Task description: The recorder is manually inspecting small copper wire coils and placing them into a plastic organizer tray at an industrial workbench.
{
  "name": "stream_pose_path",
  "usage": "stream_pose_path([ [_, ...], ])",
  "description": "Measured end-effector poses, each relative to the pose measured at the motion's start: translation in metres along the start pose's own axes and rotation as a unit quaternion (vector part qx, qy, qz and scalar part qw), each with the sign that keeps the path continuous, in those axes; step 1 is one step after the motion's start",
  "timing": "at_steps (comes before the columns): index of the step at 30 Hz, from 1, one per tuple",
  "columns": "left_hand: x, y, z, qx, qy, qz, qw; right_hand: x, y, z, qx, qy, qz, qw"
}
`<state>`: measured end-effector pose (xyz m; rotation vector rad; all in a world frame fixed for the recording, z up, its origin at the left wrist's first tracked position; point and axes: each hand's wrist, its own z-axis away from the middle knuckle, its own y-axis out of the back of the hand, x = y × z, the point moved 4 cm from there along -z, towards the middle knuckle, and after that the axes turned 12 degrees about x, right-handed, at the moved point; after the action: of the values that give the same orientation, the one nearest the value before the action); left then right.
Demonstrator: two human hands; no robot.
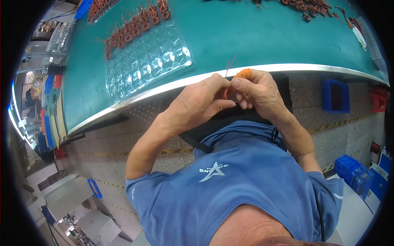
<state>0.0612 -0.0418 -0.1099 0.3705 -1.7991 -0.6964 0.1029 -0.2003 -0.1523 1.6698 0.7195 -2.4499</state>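
Note:
Between my hands, just off the table's near edge, is a small copper-wire coil [225, 93] with thin wire ends sticking up. My left hand [201, 98] grips the coil between thumb and fingers. My right hand [258, 90] pinches close beside it, with an orange cover on one finger; whether a wire is in that pinch is hidden. On the table ahead and to the left lies a clear plastic tray [147, 67] with round pockets. Several copper coils [136, 30], wires upward, fill its far rows.
The green table [242, 37] has a pale metal edge [295, 68] in front of me. Loose coils [299, 7] lie in a heap at the far right, near an orange-handled tool [349, 23]. Blue bins [335, 95] and a red bin [378, 99] stand below on the right.

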Motion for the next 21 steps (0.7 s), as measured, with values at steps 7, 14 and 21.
stream_pose_path([
  [7, 0.016, -0.003, -0.003, -0.007, -0.246, -0.350, 0.904, -0.005, 0.003, -0.015, -0.025, -0.007, 0.075, 0.997],
  [14, -0.004, -0.006, -0.007, 0.129, -0.005, -0.076, 0.989, -0.014, -0.009, -0.002, 0.150, 0.259, 0.192, 0.934],
  [21, -0.017, -0.028, -0.002, 0.187, 0.099, 0.412, 0.886, -0.017, -0.002, -0.019, 0.035, 0.055, -0.020, 0.998],
])
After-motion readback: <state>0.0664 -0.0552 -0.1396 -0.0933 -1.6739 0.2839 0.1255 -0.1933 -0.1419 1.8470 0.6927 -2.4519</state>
